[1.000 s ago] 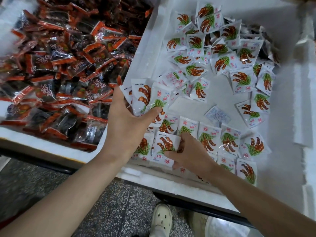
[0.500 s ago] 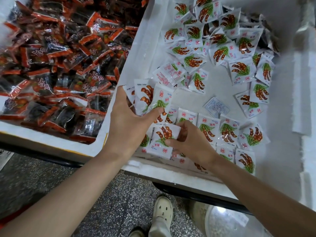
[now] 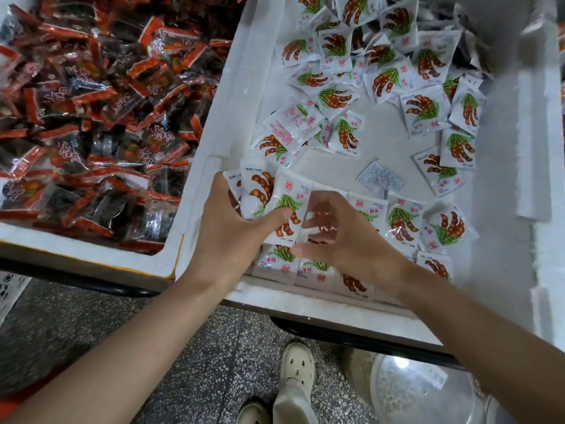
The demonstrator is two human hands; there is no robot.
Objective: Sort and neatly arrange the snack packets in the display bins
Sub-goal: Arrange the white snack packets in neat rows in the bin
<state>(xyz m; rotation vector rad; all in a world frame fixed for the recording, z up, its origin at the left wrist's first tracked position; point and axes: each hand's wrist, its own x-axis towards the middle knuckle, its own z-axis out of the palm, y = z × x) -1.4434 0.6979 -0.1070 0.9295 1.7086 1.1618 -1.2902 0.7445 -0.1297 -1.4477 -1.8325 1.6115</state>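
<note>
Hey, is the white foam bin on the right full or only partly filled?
Partly filled: bare floor of the white foam bin shows between the loose white snack packets.

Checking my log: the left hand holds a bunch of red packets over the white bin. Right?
Not quite. The head view shows the left hand holding white packets, not red, over the white bin. The red packets lie in the neighbouring bin.

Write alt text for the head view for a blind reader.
A left hand holds a fan of white snack packets over a white foam bin of matching packets; the blurred right hand is close beside. Red-and-black packets fill the left bin.
</note>
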